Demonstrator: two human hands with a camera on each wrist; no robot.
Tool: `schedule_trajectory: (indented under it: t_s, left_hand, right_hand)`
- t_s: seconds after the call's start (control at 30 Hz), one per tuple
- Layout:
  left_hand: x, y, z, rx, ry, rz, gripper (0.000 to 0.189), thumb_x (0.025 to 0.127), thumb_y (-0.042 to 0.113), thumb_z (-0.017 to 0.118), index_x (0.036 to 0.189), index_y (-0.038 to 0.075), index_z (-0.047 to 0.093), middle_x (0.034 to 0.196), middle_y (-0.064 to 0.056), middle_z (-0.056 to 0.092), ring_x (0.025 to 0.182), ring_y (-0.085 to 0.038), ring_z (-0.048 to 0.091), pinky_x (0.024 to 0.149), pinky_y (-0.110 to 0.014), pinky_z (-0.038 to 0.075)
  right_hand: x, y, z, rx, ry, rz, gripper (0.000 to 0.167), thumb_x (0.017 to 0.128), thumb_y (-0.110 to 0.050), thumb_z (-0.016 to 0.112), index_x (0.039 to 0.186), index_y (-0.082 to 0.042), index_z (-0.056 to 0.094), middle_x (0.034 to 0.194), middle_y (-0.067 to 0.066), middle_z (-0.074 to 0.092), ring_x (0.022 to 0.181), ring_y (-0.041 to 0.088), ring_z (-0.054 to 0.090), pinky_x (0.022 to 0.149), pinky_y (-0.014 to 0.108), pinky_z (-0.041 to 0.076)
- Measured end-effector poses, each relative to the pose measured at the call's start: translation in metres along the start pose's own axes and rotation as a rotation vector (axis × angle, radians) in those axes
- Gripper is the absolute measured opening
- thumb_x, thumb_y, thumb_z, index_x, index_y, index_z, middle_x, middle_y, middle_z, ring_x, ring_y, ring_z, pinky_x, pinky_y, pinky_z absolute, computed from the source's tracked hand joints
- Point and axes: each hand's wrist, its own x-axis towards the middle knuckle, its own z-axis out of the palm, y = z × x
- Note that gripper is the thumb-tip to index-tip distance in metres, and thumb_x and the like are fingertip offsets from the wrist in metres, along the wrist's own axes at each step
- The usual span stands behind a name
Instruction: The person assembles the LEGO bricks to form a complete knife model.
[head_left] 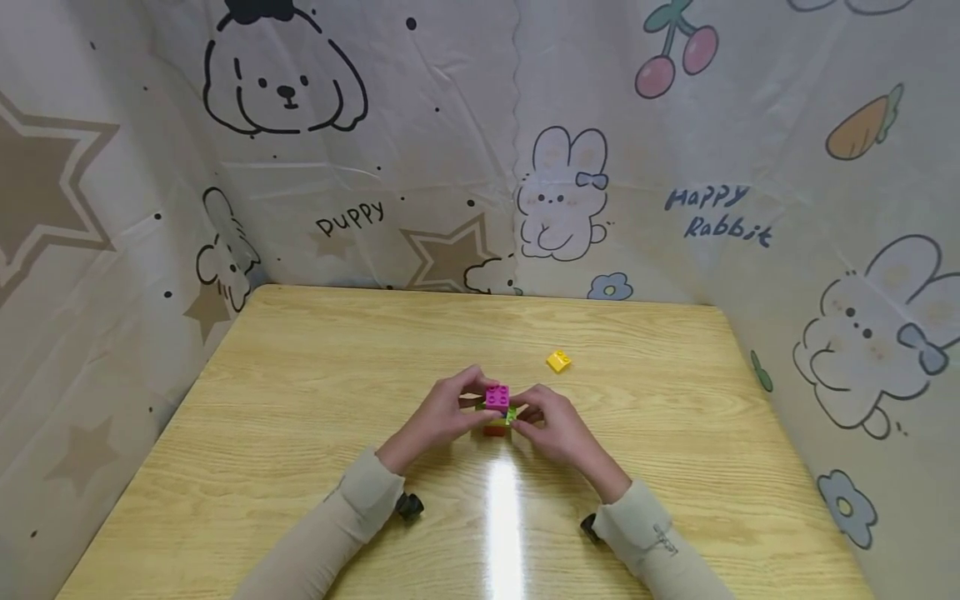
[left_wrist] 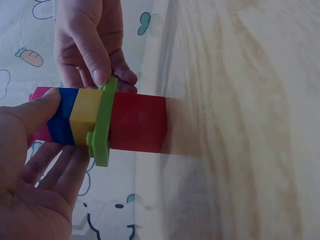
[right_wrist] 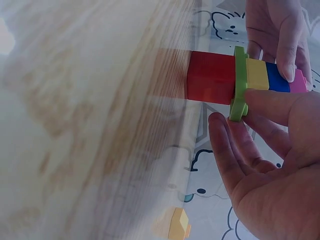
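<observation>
A stack of toy building bricks stands upright on the table. At its bottom is a red brick (left_wrist: 140, 124), then a wider green plate (left_wrist: 103, 130), a yellow brick (right_wrist: 257, 74), a blue brick (left_wrist: 62, 120) and a pink brick (head_left: 497, 395) on top. My left hand (head_left: 450, 410) pinches the upper part of the stack, its thumb at the pink and blue bricks. From the other side my right hand (head_left: 553, 423) pinches the end of the green plate with thumb and fingers. The other fingers of the right hand extend beside the stack.
Beyond the right hand, a loose yellow brick (head_left: 558, 360) lies on the wooden table (head_left: 337, 350). A printed cloth (head_left: 450, 167) hangs along the back and both sides of the table. A streak of light reflects on the tabletop before the stack.
</observation>
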Motion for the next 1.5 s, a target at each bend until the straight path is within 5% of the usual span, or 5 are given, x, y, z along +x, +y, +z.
schedule_trajectory:
  t_s: [0.47,0.67,1.5]
  left_hand:
    - [-0.006,-0.001,0.001,0.200,-0.065,0.015,0.042,0.094,0.018,0.078,0.133,0.021,0.061,0.128,0.006,0.069,0.120,-0.012,0.067,0.108,-0.032,0.054]
    - [-0.010,-0.004,-0.003,0.246,-0.049,0.000,0.042,0.095,0.021,0.077,0.134,0.020,0.063,0.131,0.003,0.069,0.117,-0.016,0.068,0.103,-0.035,0.057]
    - [-0.012,-0.003,-0.006,0.256,-0.079,-0.043,0.039,0.098,0.020,0.073,0.136,0.019,0.063,0.130,0.002,0.070,0.115,-0.016,0.068,0.096,-0.033,0.060]
  right_hand:
    - [-0.001,-0.002,-0.001,-0.006,-0.002,-0.009,0.029,0.096,-0.003,0.072,0.125,-0.003,0.071,0.112,0.011,0.065,0.098,0.023,0.072,0.087,0.029,0.062]
    - [0.000,-0.002,-0.001,0.004,-0.001,-0.014,0.029,0.096,-0.004,0.072,0.125,-0.002,0.071,0.112,0.013,0.065,0.098,0.025,0.072,0.087,0.029,0.062]
    - [0.000,0.000,-0.004,-0.016,-0.002,0.011,0.030,0.098,-0.012,0.073,0.127,-0.008,0.072,0.117,0.009,0.068,0.100,0.020,0.071,0.089,0.035,0.062]
